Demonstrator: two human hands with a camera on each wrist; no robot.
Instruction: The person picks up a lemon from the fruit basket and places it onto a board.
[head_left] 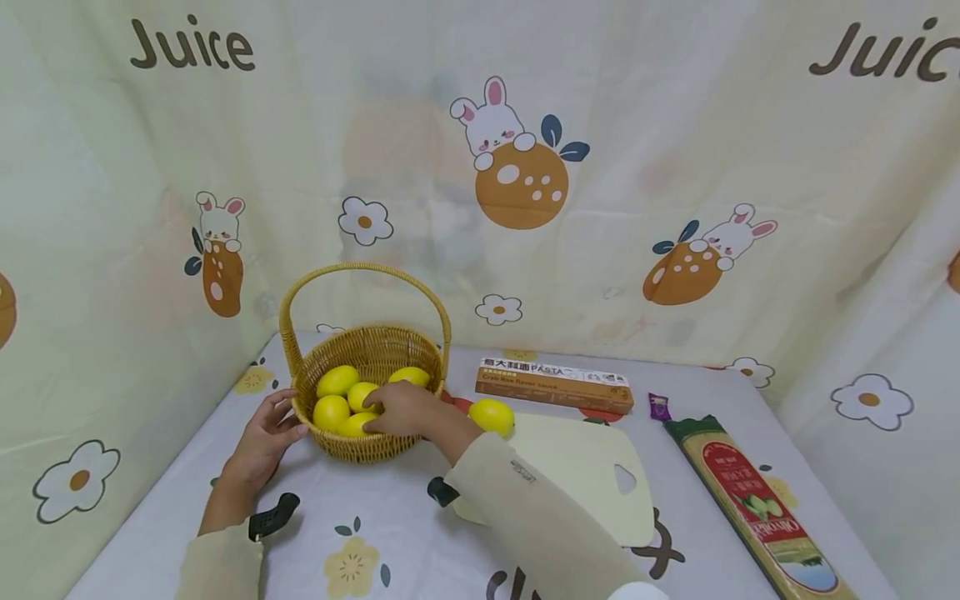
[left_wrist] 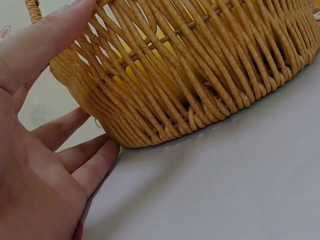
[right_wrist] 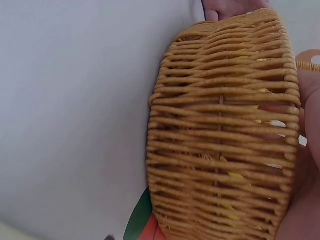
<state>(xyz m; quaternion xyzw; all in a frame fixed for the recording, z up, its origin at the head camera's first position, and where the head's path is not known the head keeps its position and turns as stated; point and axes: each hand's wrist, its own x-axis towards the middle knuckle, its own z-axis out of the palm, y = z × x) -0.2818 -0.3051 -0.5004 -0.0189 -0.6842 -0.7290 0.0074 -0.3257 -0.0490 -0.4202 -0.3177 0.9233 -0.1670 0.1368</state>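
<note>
A wicker basket (head_left: 360,446) with a tall hoop handle (head_left: 363,271) holds several yellow lemons (head_left: 337,380). My left hand (head_left: 268,433) rests with straight fingers against the basket's left outer wall (left_wrist: 190,80); the left wrist view shows the fingers (left_wrist: 95,160) touching its base. My right hand (head_left: 399,408) reaches over the rim into the basket, its fingers curled down on a lemon among the others. In the right wrist view, part of that hand (right_wrist: 309,130) shows past the basket wall (right_wrist: 220,140). One more lemon (head_left: 491,415) lies on a pale cutting board (head_left: 585,475).
A flat pasta box (head_left: 553,385) lies behind the board. A long spaghetti packet (head_left: 757,508) lies at the right, with a small purple wrapper (head_left: 659,407) near its top. A printed cloth (head_left: 150,517) covers the table, and curtains close it in on three sides.
</note>
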